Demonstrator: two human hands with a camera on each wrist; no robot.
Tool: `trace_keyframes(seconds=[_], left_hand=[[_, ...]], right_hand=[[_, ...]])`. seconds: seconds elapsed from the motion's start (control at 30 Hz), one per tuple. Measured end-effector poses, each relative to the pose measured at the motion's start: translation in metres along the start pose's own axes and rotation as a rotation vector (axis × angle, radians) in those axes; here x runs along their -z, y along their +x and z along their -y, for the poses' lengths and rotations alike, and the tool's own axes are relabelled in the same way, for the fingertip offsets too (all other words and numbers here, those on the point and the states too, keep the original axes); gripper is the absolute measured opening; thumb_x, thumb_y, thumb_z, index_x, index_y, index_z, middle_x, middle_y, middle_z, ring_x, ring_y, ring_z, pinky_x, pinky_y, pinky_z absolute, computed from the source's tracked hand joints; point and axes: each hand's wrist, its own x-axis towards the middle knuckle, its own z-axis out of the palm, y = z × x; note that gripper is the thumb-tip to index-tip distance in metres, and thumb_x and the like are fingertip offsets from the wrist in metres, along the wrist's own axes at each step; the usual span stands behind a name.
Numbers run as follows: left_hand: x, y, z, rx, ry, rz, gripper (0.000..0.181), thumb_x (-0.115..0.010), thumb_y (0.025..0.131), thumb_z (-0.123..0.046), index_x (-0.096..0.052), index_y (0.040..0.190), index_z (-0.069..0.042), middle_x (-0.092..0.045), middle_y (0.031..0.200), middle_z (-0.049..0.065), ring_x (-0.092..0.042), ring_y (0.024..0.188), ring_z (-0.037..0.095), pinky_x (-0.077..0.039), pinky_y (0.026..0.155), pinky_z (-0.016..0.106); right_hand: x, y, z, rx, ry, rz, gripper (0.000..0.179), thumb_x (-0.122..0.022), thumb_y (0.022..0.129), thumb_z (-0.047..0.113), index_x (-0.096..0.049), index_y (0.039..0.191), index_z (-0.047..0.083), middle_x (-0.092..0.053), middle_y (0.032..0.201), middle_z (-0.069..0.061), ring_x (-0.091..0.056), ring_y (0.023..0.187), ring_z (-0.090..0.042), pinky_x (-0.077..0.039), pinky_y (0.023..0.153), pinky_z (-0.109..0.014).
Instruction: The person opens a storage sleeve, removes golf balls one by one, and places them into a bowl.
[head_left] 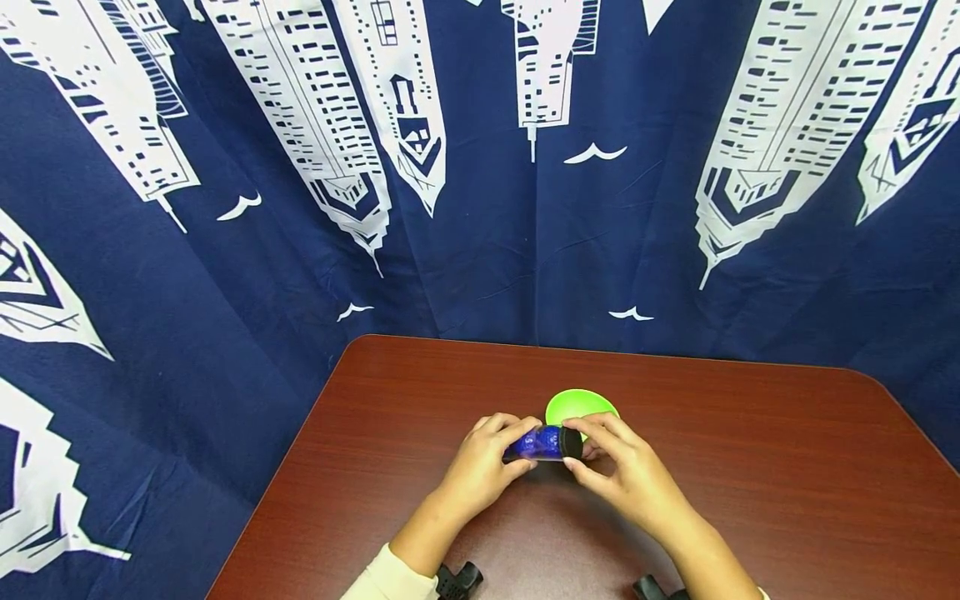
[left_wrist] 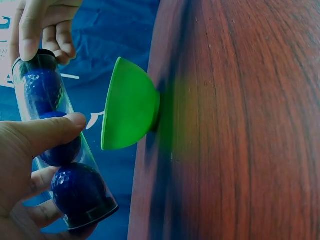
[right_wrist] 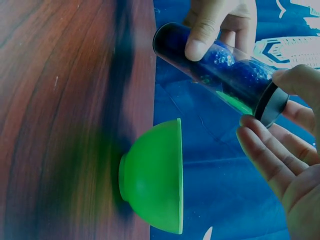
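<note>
A clear tube with black end caps holds three blue dimpled balls that look like golf balls. My left hand grips the tube around its body, thumb across the middle ball in the left wrist view. At the other end, my right hand pinches the black cap between thumb and fingers. The cap sits on the tube's end. Just beyond the hands, a green bowl stands upright on the table, partly covered by the right hand in the head view.
The brown wooden table has rounded far corners. Behind it and on the left hangs a dark blue cloth printed with white buildings and birds. Black wrist devices show near the sleeve.
</note>
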Motion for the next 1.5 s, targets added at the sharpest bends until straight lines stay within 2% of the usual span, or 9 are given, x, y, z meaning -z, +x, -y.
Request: trace_keyframes(seconds=[0.17,0.37,0.47,0.6,0.7,0.9,1.03,1.27,1.5], left_hand=[[-0.001,0.001,-0.001,-0.018,0.003,-0.023,0.055,-0.082,0.084,-0.031,-0.063,0.136,-0.028,-0.066,0.12,-0.003,-0.062,0.114,0.019,-0.053,0.098,0.039],[-0.002,0.001,-0.001,-0.043,-0.033,-0.032,0.056,-0.084,0.082,-0.029,-0.064,0.134,-0.027,-0.068,0.119,-0.003,-0.064,0.111,0.019,-0.054,0.095,0.04],[-0.003,0.002,-0.001,-0.038,-0.056,-0.025,0.055,-0.083,0.083,-0.029,-0.065,0.134,-0.028,-0.068,0.121,-0.003,-0.064,0.111,0.018,-0.054,0.094,0.039],[-0.004,0.003,-0.001,-0.025,-0.075,-0.019,0.053,-0.083,0.084,-0.029,-0.065,0.134,-0.027,-0.068,0.123,-0.003,-0.064,0.111,0.018,-0.055,0.094,0.038],[-0.004,0.003,-0.001,-0.023,-0.076,-0.018,0.053,-0.082,0.085,-0.029,-0.065,0.134,-0.025,-0.068,0.123,-0.003,-0.063,0.111,0.018,-0.054,0.093,0.039],[-0.004,0.004,-0.001,0.023,-0.151,-0.045,0.053,-0.081,0.087,-0.031,-0.062,0.136,-0.027,-0.066,0.125,-0.003,-0.062,0.114,0.017,-0.053,0.096,0.041],[-0.004,0.004,0.0,0.058,-0.199,-0.068,0.054,-0.08,0.088,-0.03,-0.06,0.138,-0.027,-0.065,0.127,-0.003,-0.061,0.117,0.018,-0.052,0.098,0.044],[-0.006,0.003,0.004,0.075,-0.253,-0.135,0.053,-0.08,0.088,-0.027,-0.06,0.137,-0.026,-0.066,0.125,0.001,-0.061,0.118,0.019,-0.053,0.098,0.044],[-0.008,0.003,0.01,0.129,-0.29,-0.172,0.053,-0.078,0.089,-0.028,-0.059,0.138,-0.026,-0.065,0.127,0.002,-0.061,0.12,0.02,-0.052,0.101,0.046]], right_hand=[[0.0,-0.001,0.002,0.025,-0.035,-0.018,0.055,-0.086,0.073,-0.001,-0.068,0.124,0.011,-0.063,0.113,0.002,-0.066,0.078,-0.009,-0.052,0.073,-0.008],[0.004,-0.001,-0.003,-0.03,0.083,0.004,0.052,-0.085,0.076,0.0,-0.068,0.124,0.012,-0.066,0.113,0.001,-0.065,0.079,-0.005,-0.057,0.072,-0.017],[0.007,-0.002,-0.005,-0.082,0.161,0.01,0.049,-0.083,0.078,-0.002,-0.068,0.124,0.009,-0.066,0.114,-0.001,-0.066,0.081,-0.005,-0.059,0.072,-0.021],[0.01,-0.002,-0.006,-0.111,0.2,0.009,0.05,-0.082,0.08,-0.003,-0.067,0.126,0.008,-0.066,0.115,-0.003,-0.067,0.083,-0.006,-0.061,0.072,-0.025],[0.01,-0.001,-0.007,-0.09,0.155,0.004,0.051,-0.083,0.079,-0.002,-0.067,0.126,0.008,-0.065,0.115,-0.002,-0.067,0.082,-0.007,-0.06,0.072,-0.024],[0.015,0.001,-0.011,-0.07,0.073,-0.03,0.051,-0.084,0.077,-0.003,-0.068,0.125,0.007,-0.063,0.114,-0.001,-0.065,0.08,-0.009,-0.057,0.075,-0.017],[0.022,0.002,-0.016,-0.114,0.045,-0.056,0.054,-0.083,0.077,-0.003,-0.067,0.127,0.007,-0.063,0.113,-0.002,-0.065,0.08,-0.01,-0.056,0.076,-0.016],[0.033,0.0,-0.033,-0.191,-0.059,-0.084,0.053,-0.083,0.076,-0.004,-0.067,0.126,0.005,-0.063,0.112,-0.002,-0.062,0.08,-0.008,-0.05,0.078,-0.007],[0.041,-0.007,-0.048,-0.25,-0.133,-0.076,0.049,-0.082,0.08,0.002,-0.067,0.126,0.005,-0.062,0.113,-0.005,-0.06,0.078,-0.009,-0.048,0.075,-0.005]])
